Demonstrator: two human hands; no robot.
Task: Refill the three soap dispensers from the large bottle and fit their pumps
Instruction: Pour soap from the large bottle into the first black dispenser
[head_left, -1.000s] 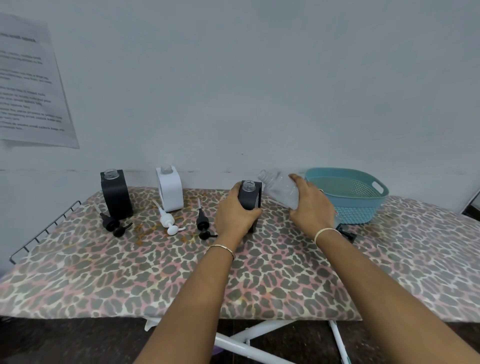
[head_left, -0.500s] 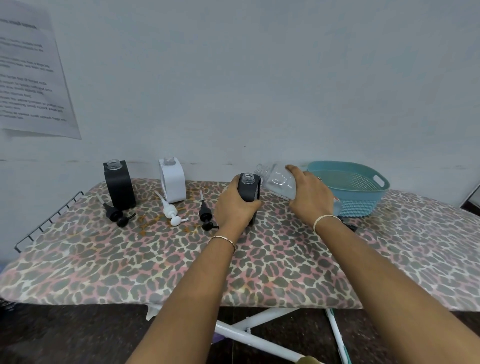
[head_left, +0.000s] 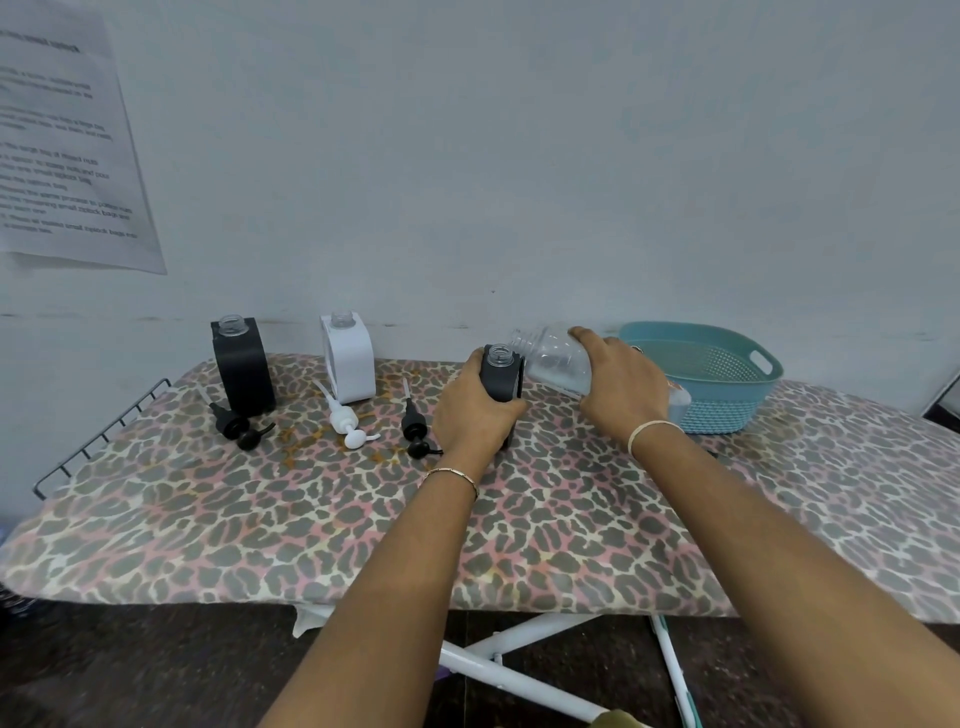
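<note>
While the leopard-print ironing board (head_left: 519, 530) carries everything, a dark grey soap dispenser (head_left: 500, 376) is gripped upright near its middle by the left hand (head_left: 475, 410), the fingers wrapped around its body and its clear neck left open. A large clear bottle (head_left: 558, 364) is held tilted by the right hand (head_left: 621, 387), which is closed over its upper side; its open mouth is pointed left, just above and beside the dispenser's neck, and whether they touch cannot be told. A black dispenser (head_left: 241, 366) and a white dispenser (head_left: 349, 358) are stood uncapped at the back left. Three pumps are laid on the cover: a black pump (head_left: 236, 427), a white pump (head_left: 347, 423) and another black pump (head_left: 417, 430). A teal basket (head_left: 727, 387) is set just behind the right hand.
</note>
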